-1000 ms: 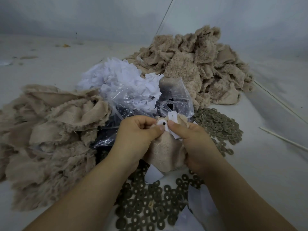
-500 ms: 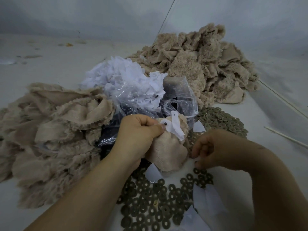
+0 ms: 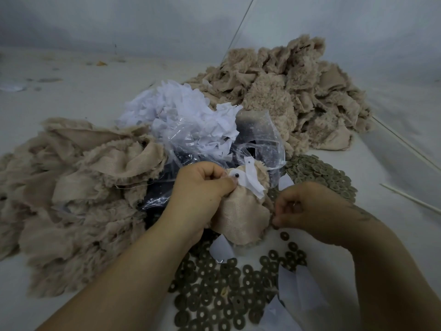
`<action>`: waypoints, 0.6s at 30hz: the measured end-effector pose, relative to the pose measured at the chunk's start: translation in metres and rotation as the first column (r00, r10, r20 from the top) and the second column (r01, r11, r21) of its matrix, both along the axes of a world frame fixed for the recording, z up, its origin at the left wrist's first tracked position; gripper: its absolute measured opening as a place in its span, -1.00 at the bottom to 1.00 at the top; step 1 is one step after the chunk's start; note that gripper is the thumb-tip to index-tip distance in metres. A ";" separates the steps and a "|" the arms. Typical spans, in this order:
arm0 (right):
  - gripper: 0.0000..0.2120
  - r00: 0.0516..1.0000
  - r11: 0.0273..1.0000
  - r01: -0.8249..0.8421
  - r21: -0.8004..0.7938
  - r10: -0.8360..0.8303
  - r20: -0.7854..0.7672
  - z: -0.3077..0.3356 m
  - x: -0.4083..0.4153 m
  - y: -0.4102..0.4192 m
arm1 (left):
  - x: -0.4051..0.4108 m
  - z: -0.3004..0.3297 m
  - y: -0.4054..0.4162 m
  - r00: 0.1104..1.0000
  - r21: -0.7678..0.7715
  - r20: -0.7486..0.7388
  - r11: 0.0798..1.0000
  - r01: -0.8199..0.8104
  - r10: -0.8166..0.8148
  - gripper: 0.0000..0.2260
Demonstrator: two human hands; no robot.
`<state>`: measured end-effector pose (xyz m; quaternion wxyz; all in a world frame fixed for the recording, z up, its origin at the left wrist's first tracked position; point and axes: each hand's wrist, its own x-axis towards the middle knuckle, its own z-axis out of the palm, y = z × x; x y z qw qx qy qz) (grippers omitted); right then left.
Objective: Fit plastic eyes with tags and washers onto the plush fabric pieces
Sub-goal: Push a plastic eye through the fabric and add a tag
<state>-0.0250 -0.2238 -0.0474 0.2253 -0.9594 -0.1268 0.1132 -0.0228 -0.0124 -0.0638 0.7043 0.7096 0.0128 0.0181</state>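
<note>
A plush piece [image 3: 241, 211] with its plastic eye [image 3: 236, 175] and tag [image 3: 253, 180] is gripped by the left hand [image 3: 202, 187]. A washer [image 3: 284, 236] is apparently being pinched up by the right hand [image 3: 307, 209]; it must next be pressed onto the eye's post.

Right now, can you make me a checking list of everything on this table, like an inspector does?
Surface: pale table, a few scraps far left.
Job's things: plush piece with a black plastic eye and white tag on it; loose washers near and far right; bag of white tags; plush piles left and far right.
Clutter: loose white paper bits among the washers.
Hands: left hand grips the plush piece beside the eye; right hand, fingers curled over the washers, what they hold is hidden.
Cables: nothing seen; thin pale sticks at right.
Surroundings: plain grey wall.
</note>
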 end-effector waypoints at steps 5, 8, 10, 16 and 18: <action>-0.84 0.915 0.910 0.284 0.302 -0.351 0.198 0.003 -0.001 0.006 | -0.001 0.001 0.000 1.000 0.020 0.011 0.999 0.026 -0.026 -0.80; -0.88 0.760 0.687 0.224 0.691 -0.567 0.317 0.007 -0.003 0.017 | -0.002 0.002 0.000 0.999 0.037 0.013 0.999 0.038 -0.038 -0.80; -0.84 0.733 0.612 0.086 0.786 -0.574 0.366 0.005 -0.007 0.031 | -0.003 0.003 0.000 0.999 0.051 0.007 0.998 0.035 -0.036 -0.80; -0.92 0.550 0.870 -0.115 0.479 -0.346 0.760 -0.010 -0.015 0.059 | -0.005 0.004 -0.002 0.998 0.066 0.045 0.997 0.034 -0.037 -0.82; -0.94 0.405 0.898 -0.237 0.371 -0.256 0.878 -0.011 -0.017 0.063 | -0.005 0.005 -0.002 0.997 0.057 0.060 0.998 0.035 -0.038 -0.84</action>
